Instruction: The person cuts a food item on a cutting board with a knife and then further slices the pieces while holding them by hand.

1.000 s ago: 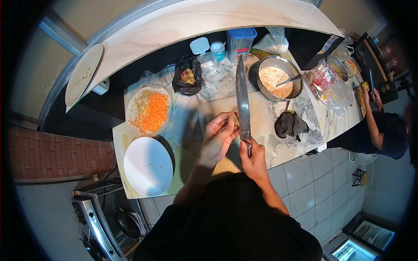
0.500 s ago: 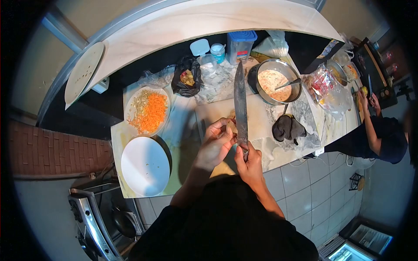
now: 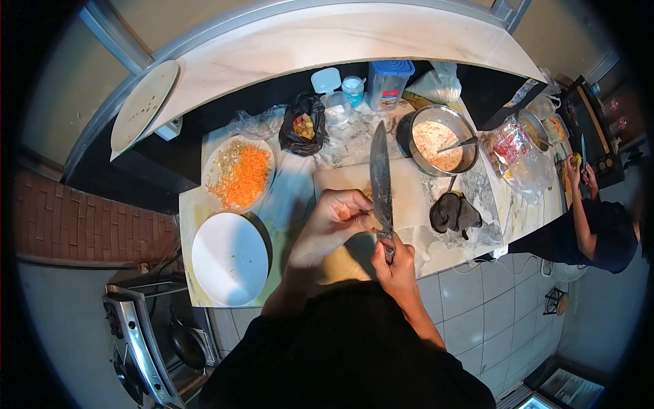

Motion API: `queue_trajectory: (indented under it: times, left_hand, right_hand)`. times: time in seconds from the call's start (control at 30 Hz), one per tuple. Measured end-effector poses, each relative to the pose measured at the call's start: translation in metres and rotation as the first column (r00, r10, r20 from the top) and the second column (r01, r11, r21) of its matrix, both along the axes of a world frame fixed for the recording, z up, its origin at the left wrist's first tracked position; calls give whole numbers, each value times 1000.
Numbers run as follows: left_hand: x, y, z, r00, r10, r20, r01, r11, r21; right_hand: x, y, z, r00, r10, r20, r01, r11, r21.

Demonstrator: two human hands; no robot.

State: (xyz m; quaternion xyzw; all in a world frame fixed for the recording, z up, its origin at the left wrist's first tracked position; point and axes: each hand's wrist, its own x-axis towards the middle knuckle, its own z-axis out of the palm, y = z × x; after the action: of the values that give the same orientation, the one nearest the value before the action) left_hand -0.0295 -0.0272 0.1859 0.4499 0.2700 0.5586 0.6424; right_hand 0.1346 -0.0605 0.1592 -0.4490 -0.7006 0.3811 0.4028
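Note:
A large kitchen knife (image 3: 381, 180) points up and away over the counter, its dark-stained blade nearly upright in view. My right hand (image 3: 396, 267) is closed around its handle. Beside the blade, my left hand (image 3: 340, 217) has thumb and fingers pinched together. Some small pale piece is at those fingertips, close to the lower blade, too small to name. Beneath both hands lies a white cutting board (image 3: 411, 194). A dark grey cloth (image 3: 455, 213) rests to the right of the board.
At left are a plate of shredded carrot (image 3: 246, 178) and a white plate (image 3: 229, 262). Behind are a black bag of scraps (image 3: 304, 129), a blue-lidded container (image 3: 388, 87) and a steel bowl of batter (image 3: 436, 143) with a spoon. A co-worker (image 3: 593, 232) stands at right.
The view has shifted slightly. My left hand has turned, and the brownish piece seen in its fingers earlier now barely shows. My right hand still grips the knife.

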Motion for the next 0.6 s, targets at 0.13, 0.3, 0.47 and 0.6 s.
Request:
queue_trajectory:
  times: [0.13,0.3,0.47,0.6]
  left_hand:
    - [-8,0,6,986,-52,-161,61,997,52]
    - [-15,5,25,960,-111,-257,121,992,24]
    - [1,10,3,977,10,-212,16,993,120]
    - [33,-6,-31,898,135,418,-91,988,-124]
  right_hand:
    - [2,-4,2,1000,11,-17,-10,999,48]
    - [6,-3,12,999,48,12,-48,999,4]
    - [1,9,20,998,47,-50,-51,996,-72]
    - [-4,9,5,996,-45,-75,47,999,23]
